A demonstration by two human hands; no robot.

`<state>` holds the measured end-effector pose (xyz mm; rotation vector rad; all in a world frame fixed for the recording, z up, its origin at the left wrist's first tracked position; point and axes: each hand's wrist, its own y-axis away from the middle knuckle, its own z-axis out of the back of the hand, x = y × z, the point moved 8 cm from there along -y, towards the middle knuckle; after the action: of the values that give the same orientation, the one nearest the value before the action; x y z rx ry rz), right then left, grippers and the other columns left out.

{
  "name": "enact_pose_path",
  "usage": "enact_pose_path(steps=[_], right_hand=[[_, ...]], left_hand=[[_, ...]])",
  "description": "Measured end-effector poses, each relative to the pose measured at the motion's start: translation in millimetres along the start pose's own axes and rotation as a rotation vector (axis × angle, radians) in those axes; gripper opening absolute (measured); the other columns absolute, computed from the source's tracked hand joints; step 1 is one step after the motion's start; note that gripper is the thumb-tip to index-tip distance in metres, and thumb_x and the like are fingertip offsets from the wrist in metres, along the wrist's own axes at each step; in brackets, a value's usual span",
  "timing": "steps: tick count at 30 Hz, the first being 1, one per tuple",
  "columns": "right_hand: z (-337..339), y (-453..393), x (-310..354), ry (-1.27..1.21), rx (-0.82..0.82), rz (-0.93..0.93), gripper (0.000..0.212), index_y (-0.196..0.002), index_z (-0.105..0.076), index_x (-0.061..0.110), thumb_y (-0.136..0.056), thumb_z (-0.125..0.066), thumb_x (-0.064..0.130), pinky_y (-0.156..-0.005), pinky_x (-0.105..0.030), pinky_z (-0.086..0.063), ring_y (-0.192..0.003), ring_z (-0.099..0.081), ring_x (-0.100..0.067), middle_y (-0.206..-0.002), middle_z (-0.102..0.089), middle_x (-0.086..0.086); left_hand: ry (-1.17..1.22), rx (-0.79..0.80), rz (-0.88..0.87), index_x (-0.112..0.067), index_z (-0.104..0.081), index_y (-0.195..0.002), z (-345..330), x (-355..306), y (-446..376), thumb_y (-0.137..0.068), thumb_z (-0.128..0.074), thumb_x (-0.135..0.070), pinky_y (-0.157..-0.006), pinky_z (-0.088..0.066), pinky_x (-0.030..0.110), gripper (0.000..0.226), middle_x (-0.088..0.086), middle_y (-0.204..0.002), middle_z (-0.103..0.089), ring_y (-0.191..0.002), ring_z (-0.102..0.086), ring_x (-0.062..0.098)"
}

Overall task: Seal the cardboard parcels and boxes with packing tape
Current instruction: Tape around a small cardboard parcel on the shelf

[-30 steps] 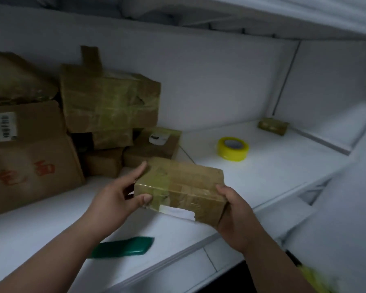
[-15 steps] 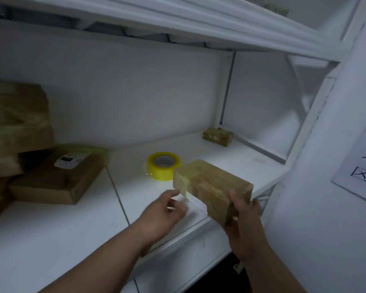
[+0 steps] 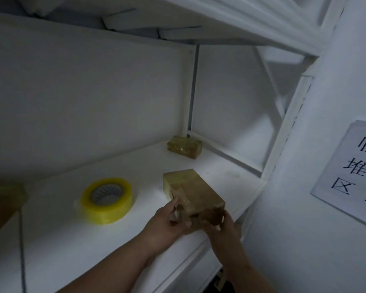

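I have a small taped box [image 3: 193, 194] in both hands at the near right part of the white shelf [image 3: 135, 166]. My left hand [image 3: 167, 223] holds the box's near left side, index finger stretched forward along that face and thumb curled against the near end. My right hand [image 3: 224, 226] grips the near right corner, fingers wrapped round the end of the box. The box points away from me, its far end angled toward the back of the shelf; I cannot tell whether its underside touches the shelf or sits just above it.

Left of the box, near but apart from it, a yellow tape roll [image 3: 107, 200] lies flat on the shelf with its core facing up. In the far right corner, against the back wall, sits a second small parcel [image 3: 184, 146], wrapped in glossy tape, well apart from the one I hold. At the far left edge a corner of a larger carton [image 3: 2, 206] pokes into view. On the wall to the right a paper sign [image 3: 351, 172] with printed characters is stuck up.
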<state>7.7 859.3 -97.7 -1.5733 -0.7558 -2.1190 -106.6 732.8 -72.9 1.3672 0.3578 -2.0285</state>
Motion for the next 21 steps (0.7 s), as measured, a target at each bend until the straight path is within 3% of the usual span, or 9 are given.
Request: enact_pose_path(steps=[3, 6, 9, 13, 17, 19, 21], right_hand=[[-2.5, -35.1, 7.1, -0.066, 0.069, 0.015, 0.041, -0.119, -0.050, 0.032, -0.086, -0.068, 0.015, -0.077, -0.036, -0.049, -0.089, -0.060, -0.023, -0.110, -0.063, -0.004], [-11.0, -59.8, 13.9, -0.100, 0.176, -0.033, 0.037, -0.116, -0.050, 0.026, -0.086, -0.065, 0.010, -0.068, -0.030, -0.047, -0.082, -0.057, -0.018, -0.102, -0.064, -0.003], [-25.7, -84.4, 23.7, -0.122, 0.283, -0.127, 0.031, -0.116, -0.050, 0.025, -0.090, -0.062, 0.014, -0.075, -0.033, -0.047, -0.091, -0.059, -0.022, -0.104, -0.063, -0.004], [-38.3, -127.9, 39.5, -0.162, 0.344, -0.190, 0.020, -0.115, -0.054, 0.023, -0.096, -0.059, 0.022, -0.084, -0.038, -0.051, -0.104, -0.062, -0.024, -0.110, -0.064, -0.004], [-54.5, -165.1, 59.6, -0.195, 0.443, -0.233, 0.021, -0.119, -0.056, 0.020, -0.098, -0.056, 0.024, -0.088, -0.042, -0.050, -0.108, -0.060, -0.024, -0.115, -0.065, -0.006], [-64.4, -180.3, 64.4, -0.246, 0.510, -0.275, 0.027, -0.124, -0.057, 0.017, -0.098, -0.055, 0.023, -0.091, -0.043, -0.046, -0.115, -0.057, -0.024, -0.119, -0.065, -0.007], [-74.0, -190.3, 72.9, -0.315, 0.584, -0.272, 0.029, -0.125, -0.058, 0.021, -0.097, -0.055, 0.019, -0.099, -0.045, -0.040, -0.120, -0.054, -0.021, -0.120, -0.066, -0.004]], left_hand=[[-0.138, -0.037, 0.030, -0.039, -0.017, -0.154, 1.5, 0.8, -34.7, -0.093, -0.061, -0.044, -0.079, -0.036, 0.013, 0.076, -0.001, -0.138, -0.045, -0.115, -0.054, 0.011], [-0.139, -0.023, 0.054, -0.035, -0.010, -0.155, 1.6, 0.4, -60.4, -0.094, -0.060, -0.043, -0.069, -0.038, 0.008, 0.079, -0.006, -0.123, -0.052, -0.101, -0.057, 0.009], [-0.020, -0.019, 0.066, -0.050, -0.009, -0.142, 7.5, -5.6, -83.6, -0.094, -0.062, -0.034, -0.064, -0.044, 0.015, 0.074, -0.014, -0.099, -0.061, -0.077, -0.058, 0.006], [0.226, -0.101, 0.147, -0.051, -0.030, -0.130, 19.4, -3.8, -109.6, -0.093, -0.063, -0.018, -0.062, -0.042, 0.027, 0.060, -0.005, -0.073, -0.058, -0.068, -0.049, 0.013], [0.310, -0.153, 0.208, -0.049, -0.023, -0.126, 27.9, -15.3, -133.2, -0.091, -0.068, -0.024, -0.071, -0.051, 0.024, 0.063, -0.001, -0.097, -0.065, -0.080, -0.055, 0.015], [0.378, -0.155, 0.225, -0.049, -0.031, -0.128, 28.8, -18.5, -147.9, -0.090, -0.069, -0.025, -0.082, -0.053, 0.027, 0.059, -0.006, -0.113, -0.066, -0.092, -0.060, 0.012], [0.469, -0.154, 0.206, -0.048, -0.036, -0.126, 28.4, -19.9, -164.9, -0.091, -0.068, -0.020, -0.092, -0.052, 0.030, 0.055, -0.015, -0.114, -0.066, -0.105, -0.062, 0.008]])
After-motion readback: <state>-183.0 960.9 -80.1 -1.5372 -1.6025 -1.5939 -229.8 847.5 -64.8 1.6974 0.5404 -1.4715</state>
